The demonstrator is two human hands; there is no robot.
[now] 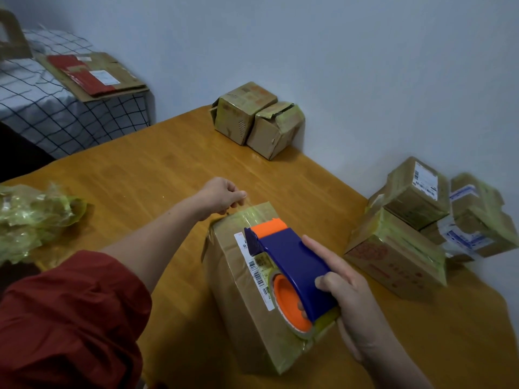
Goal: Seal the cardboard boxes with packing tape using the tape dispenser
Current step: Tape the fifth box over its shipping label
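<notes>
A long cardboard box (241, 299) with a barcode label lies on the wooden table (157, 175) in front of me. My right hand (351, 301) grips a blue and orange tape dispenser (286, 265) held over the box's top. A strip of clear tape runs from the dispenser toward the box's far end. There my left hand (224, 196) pinches the tape's free end just above the far edge.
Two small taped boxes (255, 119) stand at the table's far edge by the wall. A stack of several taped boxes (421, 226) fills the right side. Crumpled yellowish tape (33, 217) lies at left. Flattened cardboard (92, 75) rests on a checked cloth beyond.
</notes>
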